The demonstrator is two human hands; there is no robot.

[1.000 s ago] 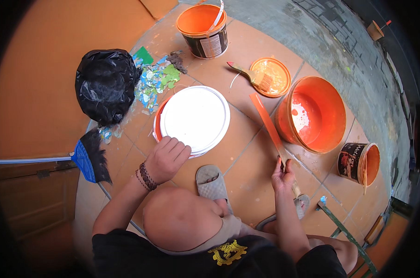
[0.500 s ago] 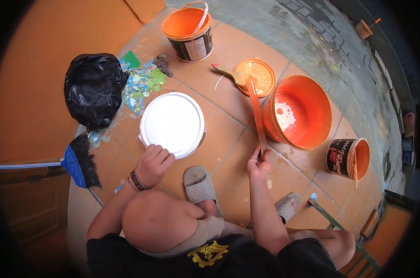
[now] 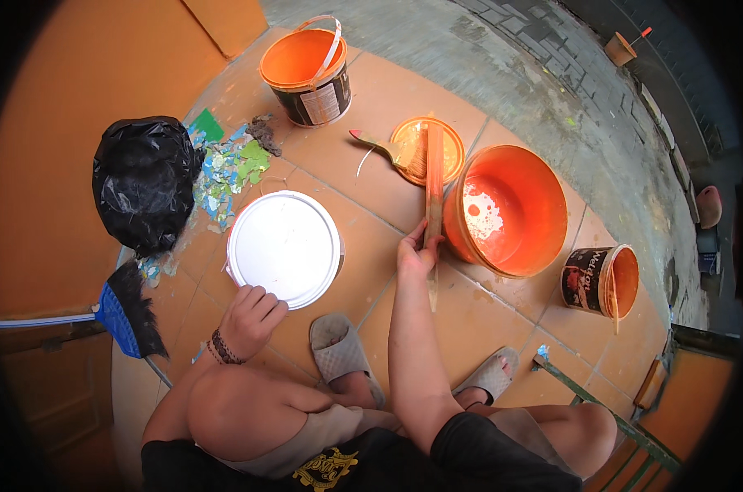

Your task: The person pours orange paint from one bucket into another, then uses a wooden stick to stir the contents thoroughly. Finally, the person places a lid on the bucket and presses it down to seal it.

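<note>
down on the tiled floor (image 3: 486,316), seen from the head camera, a person squats in grey sandals with both forearms reaching forward. the right hand (image 3: 417,254) has its fingers clamped around a long wooden stick (image 3: 434,193) coated in orange paint. the stick stands nearly straight up the picture, its lower end poking out below the hand onto the tile, its upper part running beside the rim of the big orange bucket (image 3: 511,209) and ending over the small orange lid (image 3: 425,148). the stick lies outside the bucket, just beside its left wall; whether it touches the wall cannot be told. a paintbrush (image 3: 380,148) rests across the left edge of that small lid.

the left hand (image 3: 252,316) rests at the near rim of the round white lid (image 3: 284,248), fingers curled loosely together, knuckles up; it touches the lid's edge but does not grip it. a dark beaded band sits on that wrist.

around them: a black plastic bag (image 3: 142,184) to the left, a heap of green and blue paint flakes (image 3: 232,168) beside it, a blue broom head (image 3: 125,312) with dark bristles lower left, an orange pail with a white handle (image 3: 310,70) at the top, and a small dark tin (image 3: 601,279) with orange inside to the right of the big bucket.
</note>
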